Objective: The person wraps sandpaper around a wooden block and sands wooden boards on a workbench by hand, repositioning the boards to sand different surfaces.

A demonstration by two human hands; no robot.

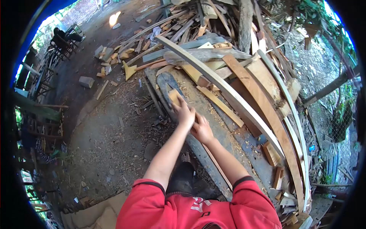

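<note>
Both arms reach forward over a long wooden workbench strewn with shavings. My left hand is closed round a small pale wood block, whose far end shows beyond the fingers. Close beside it, to the right, my right hand has its fingers curled near my left wrist; what it grips, if anything, is hidden. The block lies over a dark, notched board at the bench's far end. A narrow wood strip rests on the bench right of my hands.
Long curved planks lean along the bench's right side. Beyond it rises a heap of scrap wood. Offcuts, including a grey block, lie on the dirt floor. A person sits far off at upper left.
</note>
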